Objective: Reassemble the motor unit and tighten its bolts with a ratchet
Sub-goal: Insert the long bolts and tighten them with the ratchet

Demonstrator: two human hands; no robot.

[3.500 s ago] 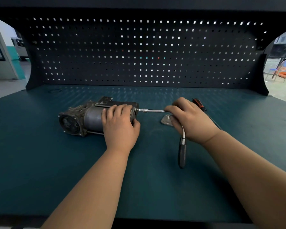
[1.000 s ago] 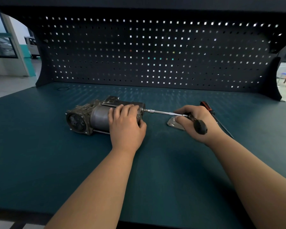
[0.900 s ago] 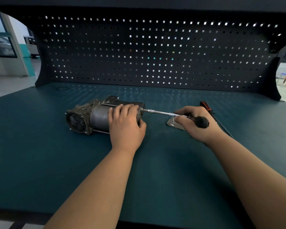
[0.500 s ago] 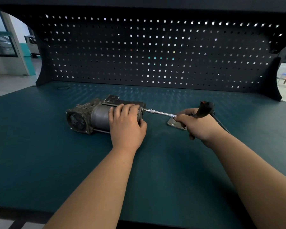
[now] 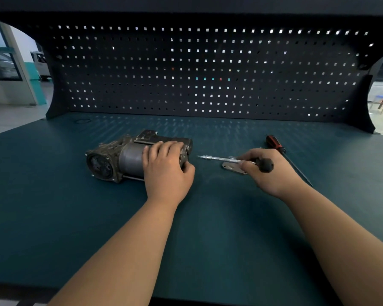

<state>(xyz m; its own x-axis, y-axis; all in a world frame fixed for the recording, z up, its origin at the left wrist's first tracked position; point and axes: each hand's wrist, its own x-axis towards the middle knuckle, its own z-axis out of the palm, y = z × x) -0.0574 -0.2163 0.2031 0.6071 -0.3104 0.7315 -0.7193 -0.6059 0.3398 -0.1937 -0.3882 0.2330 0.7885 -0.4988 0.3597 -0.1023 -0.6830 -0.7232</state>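
Motor unit [image 5: 119,157] lies on its side on the green bench [image 5: 53,206], with the left hand [image 5: 166,171] curled over its right end. The right hand [image 5: 268,173] grips the ratchet [image 5: 221,159], whose blurred tip seems just clear of the motor. A small metal plate [image 5: 230,167] lies beneath it, and a red-handled screwdriver [image 5: 274,143] lies behind.

My left grip [image 5: 167,171] covers the right end of the motor unit [image 5: 119,160], so I cannot see any bolts there. My right grip [image 5: 268,173] hides the middle of the ratchet [image 5: 219,159], whose free tip is blurred; I cannot tell what sits on it. That grip also covers one corner of the metal plate [image 5: 231,168]. Both forearms run off the bottom edge.
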